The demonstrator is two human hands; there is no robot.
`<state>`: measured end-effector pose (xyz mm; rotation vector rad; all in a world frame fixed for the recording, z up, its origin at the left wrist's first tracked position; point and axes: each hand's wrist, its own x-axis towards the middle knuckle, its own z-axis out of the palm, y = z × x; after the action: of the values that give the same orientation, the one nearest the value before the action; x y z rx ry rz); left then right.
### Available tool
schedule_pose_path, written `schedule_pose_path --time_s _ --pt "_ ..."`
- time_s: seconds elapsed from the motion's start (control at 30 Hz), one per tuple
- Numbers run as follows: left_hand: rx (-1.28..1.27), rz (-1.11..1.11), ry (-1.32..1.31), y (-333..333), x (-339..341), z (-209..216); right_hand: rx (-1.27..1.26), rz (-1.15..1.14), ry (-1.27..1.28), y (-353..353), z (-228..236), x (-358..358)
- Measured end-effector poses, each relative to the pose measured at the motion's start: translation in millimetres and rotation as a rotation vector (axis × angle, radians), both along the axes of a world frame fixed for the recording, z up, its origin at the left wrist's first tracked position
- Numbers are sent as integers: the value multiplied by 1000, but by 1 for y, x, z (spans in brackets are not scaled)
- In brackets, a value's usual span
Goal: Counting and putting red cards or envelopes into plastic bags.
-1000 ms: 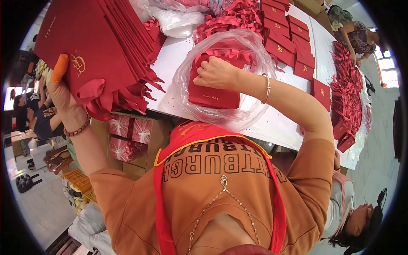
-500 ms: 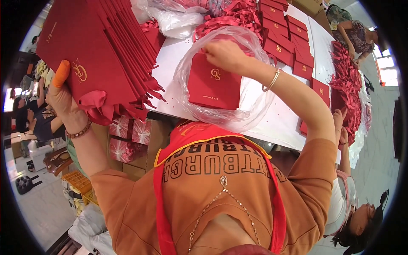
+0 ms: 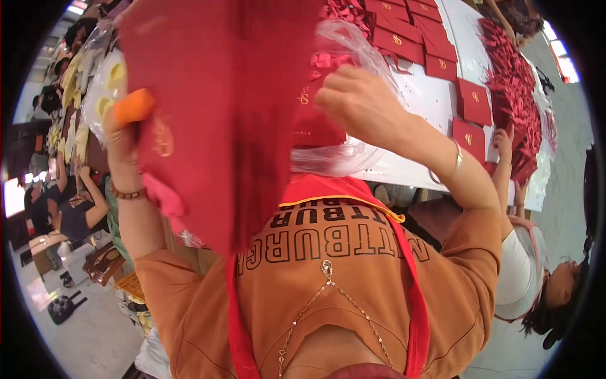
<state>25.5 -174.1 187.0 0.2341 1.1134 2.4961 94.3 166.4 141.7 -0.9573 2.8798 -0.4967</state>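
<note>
My left hand (image 3: 121, 139), with an orange cover on its thumb, grips a thick stack of flat red gift bags (image 3: 196, 120). The stack has gold print, and a pink-red ribbon (image 3: 165, 201) hangs at its lower edge. It is raised close to me and blurred at its right side. My right hand (image 3: 360, 101) is curled closed just right of the stack; whatever its fingers hold, if anything, is hidden. Below that hand lie a clear plastic bag (image 3: 334, 159) and a red gift bag (image 3: 319, 134) with gold print, partly covered by the stack.
Several red gift bags (image 3: 399, 43) lie in rows on the white table (image 3: 416, 95). A heap of red ribbons (image 3: 514, 82) runs along the right edge, where a co-worker's hand (image 3: 503, 144) reaches in. Other people (image 3: 57, 208) sit at the left.
The stack in my left hand has come nearer and to the right, now covering part of the plastic bag. My right hand has moved right and slightly down, still curled.
</note>
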Motion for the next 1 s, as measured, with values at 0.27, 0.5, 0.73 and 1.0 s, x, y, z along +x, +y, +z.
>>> schedule_pose_path --time_s 0.27,0.5,0.73,1.0 --pt "-328 -576 -237 108 8 -61 -408 -792 129 37 -70 70" --pt "-257 -493 -441 115 -8 -87 -704 -751 36 21 -76 72" --pt "-380 -348 -397 123 -3 -97 -741 -713 -69 16 -74 71" --pt "-450 -329 -393 132 -7 -108 -874 -626 -226 23 -59 84"
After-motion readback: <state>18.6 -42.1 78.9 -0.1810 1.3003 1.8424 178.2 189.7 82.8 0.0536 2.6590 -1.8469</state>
